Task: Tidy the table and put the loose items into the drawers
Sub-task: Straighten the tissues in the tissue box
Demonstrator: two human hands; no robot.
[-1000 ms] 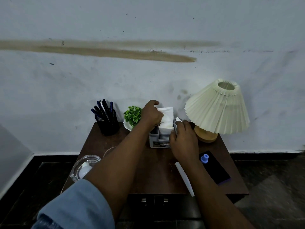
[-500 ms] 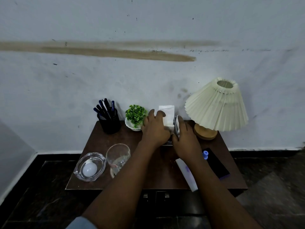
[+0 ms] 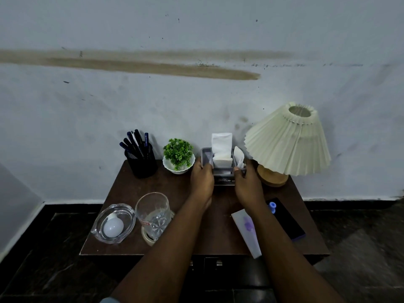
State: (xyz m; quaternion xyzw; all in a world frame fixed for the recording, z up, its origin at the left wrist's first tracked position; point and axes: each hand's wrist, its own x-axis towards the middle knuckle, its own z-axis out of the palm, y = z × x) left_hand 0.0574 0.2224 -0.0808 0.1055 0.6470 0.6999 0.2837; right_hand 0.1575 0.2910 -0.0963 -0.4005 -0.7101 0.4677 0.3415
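Tissue holder [image 3: 220, 171] clasped between left hand [image 3: 202, 179] and right hand [image 3: 248, 184].

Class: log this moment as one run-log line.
left hand: grips tissue holder left side | right hand: grips its right side | holder: between plant and lamp | drawers: not opened

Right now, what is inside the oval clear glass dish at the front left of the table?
One white round light bulb lies inside the oval clear glass dish. Whether anything is underneath the bulb cannot be seen.
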